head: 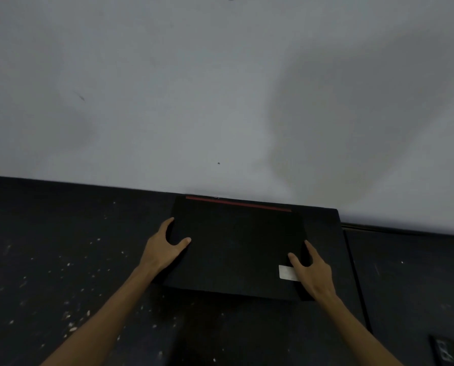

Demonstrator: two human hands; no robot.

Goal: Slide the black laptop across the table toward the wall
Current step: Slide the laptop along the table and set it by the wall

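Note:
A closed black laptop (236,244) lies flat on the dark table (62,247), its far edge with a red strip right at the foot of the grey wall (220,88). A pale sticker (286,272) marks its near right corner. My left hand (162,249) grips the laptop's left edge, thumb on the lid and fingers along the side. My right hand (313,270) holds the right edge the same way, thumb beside the sticker.
The table is speckled with pale paint flecks on the left. A seam (352,273) separates it from a second dark surface on the right. A small dark object (445,351) sits at the bottom right corner.

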